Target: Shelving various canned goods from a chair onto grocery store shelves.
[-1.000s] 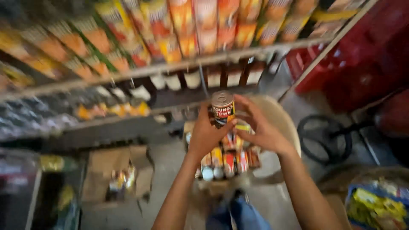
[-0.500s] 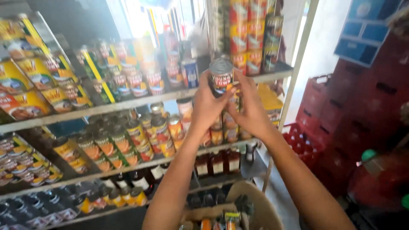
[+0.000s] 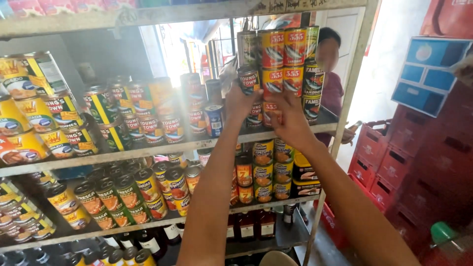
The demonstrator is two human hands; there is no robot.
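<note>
Two bare forearms rise from the bottom centre of the frame to the upper middle, where the left hand (image 3: 240, 102) and the right hand (image 3: 290, 118) are closed around a dark-labelled can (image 3: 249, 80), fingers wrapped on its sides. Half a second ago the can was held lower and clear of the stock; now it sits higher, pressed against a stack of red and yellow cans (image 3: 282, 61) on the upper metal shelf (image 3: 162, 148). Below, at centre, rows of green-labelled cans (image 3: 123, 192) fill the middle shelf. At far right stand red crates (image 3: 389, 167), and behind the stack a person in a maroon shirt (image 3: 331, 93) is partly visible.
</note>
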